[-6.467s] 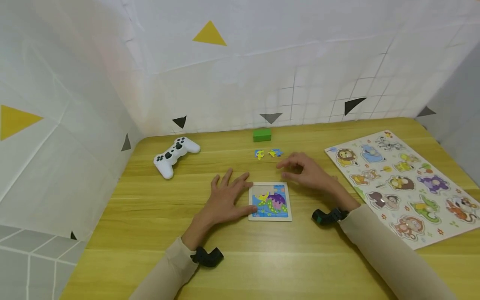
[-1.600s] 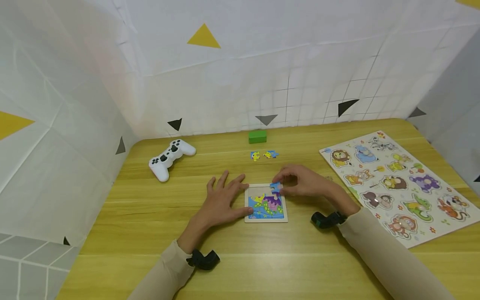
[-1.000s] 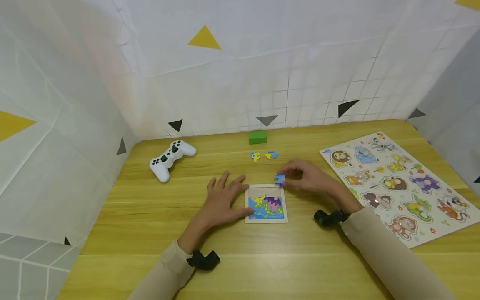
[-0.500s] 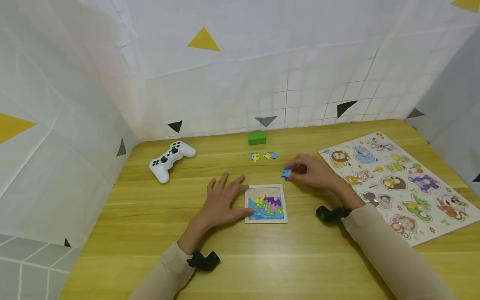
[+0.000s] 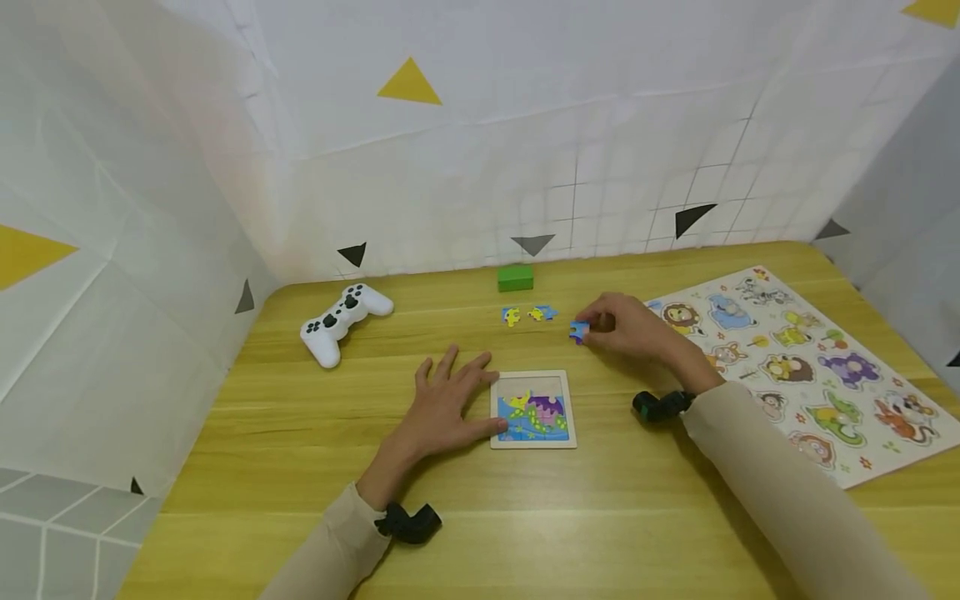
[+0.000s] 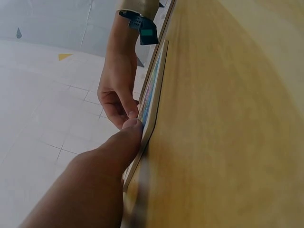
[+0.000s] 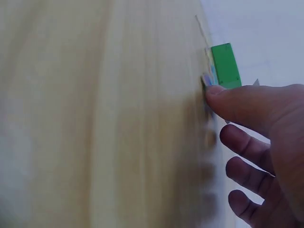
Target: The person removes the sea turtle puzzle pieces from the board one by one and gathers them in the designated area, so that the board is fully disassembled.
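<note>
My right hand [image 5: 630, 327] pinches a blue and purple jigsaw piece [image 5: 578, 332] between thumb and fingers, behind and to the right of the small wooden puzzle tray [image 5: 533, 444]. In the right wrist view, the thumb [image 7: 232, 100] lies against the piece, low along the tabletop. My left hand [image 5: 442, 408] is spread flat at the tray's left side, its thumb over the left rim. The tray's lower part holds joined pieces of a colourful picture; its top row is bare wood. Two loose jigsaw pieces, one [image 5: 511, 316] left of the other [image 5: 542, 313], lie behind the tray.
A green block [image 5: 515, 278] stands at the back of the table, behind the loose pieces. A white game controller [image 5: 345, 323] lies back left. On the right is a large animal peg puzzle board [image 5: 757, 342], partly under the right forearm. White cloth walls enclose the table.
The right hand, earlier holding nothing, has taken the piece out of the tray's top right corner and carried it back and to the right. The left hand has stayed at the tray.
</note>
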Tool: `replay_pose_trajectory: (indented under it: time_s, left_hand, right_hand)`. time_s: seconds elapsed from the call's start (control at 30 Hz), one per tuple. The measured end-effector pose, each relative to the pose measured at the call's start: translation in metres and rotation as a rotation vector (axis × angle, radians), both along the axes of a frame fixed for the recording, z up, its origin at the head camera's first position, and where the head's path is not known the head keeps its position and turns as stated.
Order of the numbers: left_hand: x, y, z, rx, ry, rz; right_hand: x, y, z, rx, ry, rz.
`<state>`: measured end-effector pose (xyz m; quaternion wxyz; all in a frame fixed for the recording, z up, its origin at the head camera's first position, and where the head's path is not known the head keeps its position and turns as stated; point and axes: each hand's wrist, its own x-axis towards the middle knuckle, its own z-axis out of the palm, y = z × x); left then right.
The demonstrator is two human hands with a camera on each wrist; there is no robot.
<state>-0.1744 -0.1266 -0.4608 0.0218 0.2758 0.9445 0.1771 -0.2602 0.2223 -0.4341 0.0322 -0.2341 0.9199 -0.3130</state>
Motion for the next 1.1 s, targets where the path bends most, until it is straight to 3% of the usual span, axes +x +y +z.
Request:
replay_pose_trajectory:
  time_s: [0.2,0.53,1.1]
  left_hand:
    - [0.000,0.000,-0.001,-0.002,0.002,-0.002]
    - [0.001,0.001,-0.001,-0.003,0.002,-0.003]
    - [0.000,0.000,0.001,0.004,0.010,-0.007]
  right_hand:
    - [-0.012,0.001,0.000,0.062,0.074,0.007]
    - [-0.029,0.005,0.000,0.137,0.072,-0.003]
    - [-0.045,0.008,-0.001,0.161,0.118,0.018]
